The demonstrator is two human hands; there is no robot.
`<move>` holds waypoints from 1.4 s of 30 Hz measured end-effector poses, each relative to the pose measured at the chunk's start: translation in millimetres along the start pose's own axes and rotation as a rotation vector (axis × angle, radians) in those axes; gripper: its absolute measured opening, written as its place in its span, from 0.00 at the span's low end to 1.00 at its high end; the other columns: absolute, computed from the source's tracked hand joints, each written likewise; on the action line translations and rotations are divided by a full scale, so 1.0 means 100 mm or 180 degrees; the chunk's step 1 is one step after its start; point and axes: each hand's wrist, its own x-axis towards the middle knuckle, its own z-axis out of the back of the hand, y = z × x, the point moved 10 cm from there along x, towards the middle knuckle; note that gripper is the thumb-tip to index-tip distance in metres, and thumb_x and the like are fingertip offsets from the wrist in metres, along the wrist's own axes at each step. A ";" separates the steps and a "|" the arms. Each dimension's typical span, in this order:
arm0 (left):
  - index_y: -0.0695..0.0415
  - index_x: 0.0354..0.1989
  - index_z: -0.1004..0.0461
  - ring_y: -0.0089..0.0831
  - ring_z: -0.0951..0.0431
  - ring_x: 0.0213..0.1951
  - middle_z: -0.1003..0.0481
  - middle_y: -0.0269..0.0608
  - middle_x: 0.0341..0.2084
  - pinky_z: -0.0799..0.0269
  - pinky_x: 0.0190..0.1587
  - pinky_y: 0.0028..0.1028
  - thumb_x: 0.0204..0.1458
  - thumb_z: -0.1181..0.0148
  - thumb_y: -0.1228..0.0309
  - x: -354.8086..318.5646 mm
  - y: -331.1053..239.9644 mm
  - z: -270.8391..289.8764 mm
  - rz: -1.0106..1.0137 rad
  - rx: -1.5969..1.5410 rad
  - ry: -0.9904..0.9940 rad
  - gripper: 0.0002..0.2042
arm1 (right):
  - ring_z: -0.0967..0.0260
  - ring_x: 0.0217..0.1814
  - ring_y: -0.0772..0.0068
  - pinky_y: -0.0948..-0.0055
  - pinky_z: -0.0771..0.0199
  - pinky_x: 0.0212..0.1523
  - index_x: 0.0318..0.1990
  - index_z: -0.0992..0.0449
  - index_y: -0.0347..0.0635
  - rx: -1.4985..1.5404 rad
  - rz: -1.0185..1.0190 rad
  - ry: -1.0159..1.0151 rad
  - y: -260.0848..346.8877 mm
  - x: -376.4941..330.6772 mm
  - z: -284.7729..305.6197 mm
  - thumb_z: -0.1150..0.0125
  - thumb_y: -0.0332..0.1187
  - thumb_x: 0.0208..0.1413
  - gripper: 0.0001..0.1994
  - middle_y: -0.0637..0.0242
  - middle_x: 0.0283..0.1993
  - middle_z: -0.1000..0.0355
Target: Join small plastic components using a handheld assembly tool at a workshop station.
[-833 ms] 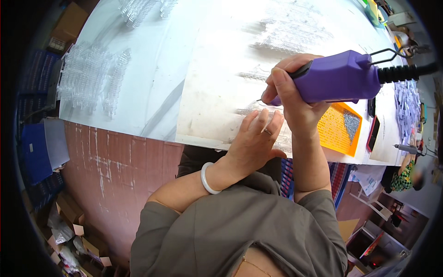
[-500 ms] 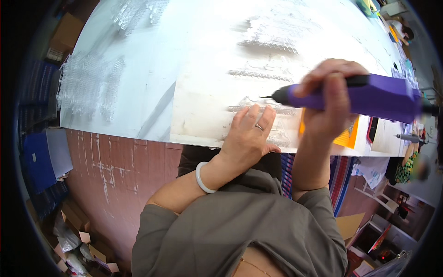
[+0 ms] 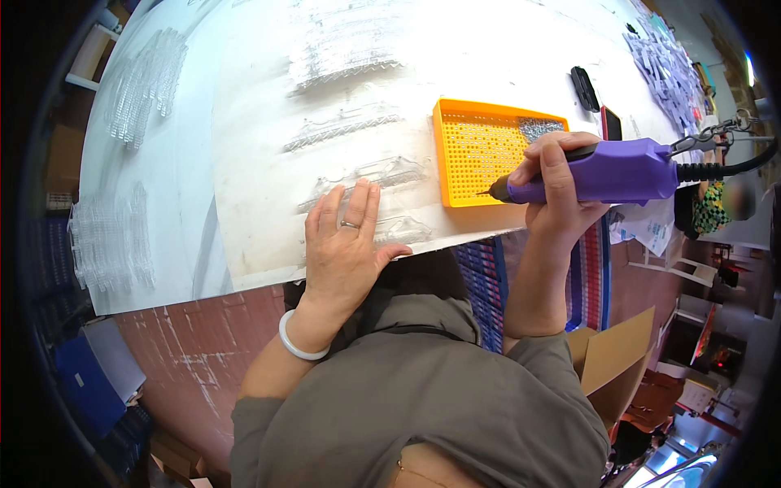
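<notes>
My right hand is wrapped round a purple electric screwdriver, whose dark tip points left over the near part of a yellow perforated tray. Small silver metal pieces, probably screws, lie heaped in the tray's far right corner. With fingers stretched out, my left hand rests flat on the table near its front edge. Its fingertips touch a clear plastic strip-like part; another clear part lies beside the thumb, partly hidden by the hand.
More clear parts lie farther back, with a stack behind them. Bundles of clear strips sit at the left. A black case and a heap of pale pieces are at the right. A cable trails from the screwdriver.
The screwdriver tip has gone from above the clear part by my left hand to over the yellow tray. My view has turned to the right; my left hand stays on the parts.
</notes>
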 end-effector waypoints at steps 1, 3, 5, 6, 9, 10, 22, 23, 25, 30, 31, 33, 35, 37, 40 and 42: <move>0.63 0.58 0.33 0.44 0.39 0.58 0.35 0.41 0.58 0.42 0.59 0.42 0.40 0.38 0.45 0.00 -0.01 0.00 -0.0018 0.0013 0.0009 0.40 | 0.27 0.21 0.75 0.78 0.25 0.26 0.35 0.28 0.33 0.0044 -0.0012 0.0023 -0.01 -0.01 0.01 0.42 0.17 0.53 0.03 0.60 0.27 0.27; 0.63 0.58 0.33 0.44 0.39 0.58 0.35 0.41 0.58 0.42 0.59 0.42 0.43 0.42 0.43 0.01 -0.02 -0.01 -0.0041 0.0083 -0.0015 0.39 | 0.27 0.21 0.74 0.78 0.25 0.25 0.35 0.28 0.33 0.0044 -0.0014 0.0032 -0.01 -0.01 0.04 0.42 0.17 0.53 0.04 0.60 0.27 0.27; 0.62 0.58 0.33 0.44 0.39 0.58 0.35 0.41 0.58 0.42 0.59 0.42 0.44 0.43 0.43 0.01 -0.04 -0.02 -0.0057 0.0128 -0.0016 0.39 | 0.27 0.22 0.74 0.78 0.25 0.25 0.35 0.28 0.33 0.0040 -0.0016 0.0051 -0.02 -0.02 0.05 0.41 0.17 0.53 0.04 0.60 0.27 0.27; 0.62 0.58 0.33 0.44 0.39 0.58 0.35 0.41 0.58 0.41 0.59 0.42 0.45 0.45 0.42 0.01 -0.04 -0.02 -0.0057 0.0168 -0.0024 0.39 | 0.26 0.22 0.74 0.79 0.25 0.24 0.35 0.28 0.33 0.0038 -0.0020 0.0057 -0.04 -0.03 0.05 0.41 0.17 0.53 0.04 0.59 0.27 0.26; 0.62 0.58 0.33 0.45 0.39 0.58 0.35 0.41 0.58 0.41 0.59 0.42 0.46 0.47 0.41 0.01 -0.05 -0.01 -0.0068 0.0216 -0.0043 0.39 | 0.25 0.23 0.73 0.79 0.24 0.24 0.36 0.28 0.33 0.0082 -0.0010 0.0077 -0.08 -0.05 0.05 0.40 0.17 0.52 0.05 0.59 0.28 0.26; 0.62 0.58 0.33 0.45 0.39 0.58 0.35 0.41 0.58 0.41 0.59 0.42 0.46 0.47 0.41 0.01 -0.05 -0.01 -0.0071 0.0222 -0.0045 0.39 | 0.25 0.23 0.73 0.79 0.24 0.23 0.36 0.28 0.33 0.0120 0.0003 0.0095 -0.09 -0.06 0.04 0.39 0.17 0.52 0.06 0.59 0.28 0.26; 0.62 0.58 0.33 0.44 0.39 0.58 0.35 0.42 0.58 0.41 0.59 0.42 0.46 0.46 0.41 0.01 -0.04 0.00 -0.0063 0.0189 -0.0066 0.39 | 0.26 0.22 0.73 0.79 0.25 0.23 0.36 0.29 0.34 0.0042 0.0050 0.0066 -0.10 -0.06 0.07 0.39 0.19 0.52 0.06 0.59 0.28 0.26; 0.62 0.58 0.33 0.44 0.39 0.58 0.35 0.41 0.58 0.41 0.59 0.42 0.45 0.46 0.41 0.00 -0.04 -0.01 -0.0056 0.0180 -0.0052 0.39 | 0.26 0.22 0.73 0.79 0.25 0.23 0.36 0.29 0.34 0.0042 0.0041 0.0071 -0.10 -0.06 0.06 0.39 0.19 0.52 0.06 0.59 0.28 0.26; 0.62 0.58 0.33 0.44 0.39 0.58 0.35 0.41 0.58 0.41 0.59 0.42 0.45 0.45 0.41 0.01 -0.04 -0.01 -0.0047 0.0161 -0.0037 0.39 | 0.26 0.22 0.74 0.80 0.25 0.23 0.35 0.29 0.34 0.0051 0.0045 0.0110 -0.09 -0.06 0.05 0.39 0.19 0.53 0.06 0.59 0.27 0.27; 0.62 0.58 0.33 0.44 0.39 0.58 0.36 0.41 0.58 0.42 0.59 0.42 0.41 0.41 0.44 0.02 -0.03 0.00 0.0013 0.0043 -0.0013 0.39 | 0.27 0.21 0.75 0.81 0.26 0.22 0.34 0.29 0.34 0.0018 -0.0041 0.0338 -0.13 -0.05 -0.02 0.38 0.18 0.52 0.06 0.61 0.26 0.27; 0.62 0.58 0.33 0.44 0.39 0.58 0.36 0.41 0.58 0.42 0.59 0.42 0.41 0.41 0.44 0.02 -0.02 0.01 0.0026 0.0036 -0.0021 0.39 | 0.27 0.21 0.75 0.81 0.26 0.21 0.34 0.29 0.35 -0.0019 -0.0048 0.0470 -0.13 -0.05 -0.06 0.38 0.18 0.52 0.06 0.62 0.26 0.28; 0.62 0.58 0.33 0.44 0.39 0.58 0.36 0.41 0.58 0.42 0.59 0.42 0.39 0.38 0.47 0.02 -0.01 0.02 0.0038 -0.0054 -0.0044 0.39 | 0.27 0.21 0.75 0.81 0.27 0.21 0.34 0.29 0.35 -0.0071 -0.0025 0.0471 -0.12 -0.04 -0.10 0.39 0.17 0.51 0.06 0.62 0.26 0.28; 0.63 0.58 0.33 0.44 0.39 0.58 0.36 0.41 0.58 0.41 0.59 0.42 0.38 0.36 0.48 0.01 0.01 0.03 0.0058 -0.0125 -0.0052 0.39 | 0.27 0.20 0.75 0.81 0.27 0.20 0.33 0.29 0.35 -0.0113 -0.0004 0.0487 -0.10 -0.04 -0.15 0.39 0.17 0.50 0.06 0.63 0.25 0.28; 0.63 0.58 0.33 0.45 0.39 0.58 0.36 0.41 0.58 0.41 0.58 0.43 0.37 0.35 0.50 0.00 0.04 0.03 0.0090 -0.0183 -0.0065 0.39 | 0.28 0.19 0.75 0.80 0.28 0.19 0.33 0.29 0.35 -0.0025 -0.0055 0.0159 -0.06 0.00 -0.08 0.40 0.16 0.49 0.06 0.62 0.25 0.29; 0.64 0.57 0.32 0.46 0.39 0.58 0.36 0.42 0.58 0.42 0.58 0.44 0.35 0.32 0.52 -0.01 0.04 0.05 0.0068 -0.0218 -0.0129 0.39 | 0.33 0.17 0.74 0.79 0.28 0.18 0.35 0.32 0.35 0.0186 0.0444 0.0304 0.17 0.10 -0.14 0.44 0.17 0.52 0.06 0.57 0.26 0.29; 0.64 0.56 0.32 0.46 0.39 0.57 0.36 0.43 0.58 0.42 0.59 0.45 0.36 0.33 0.51 -0.01 0.03 0.07 0.0067 -0.0288 -0.0150 0.39 | 0.34 0.17 0.75 0.78 0.28 0.18 0.38 0.34 0.36 0.0535 0.0453 0.0231 0.22 0.15 -0.22 0.46 0.18 0.53 0.07 0.56 0.27 0.29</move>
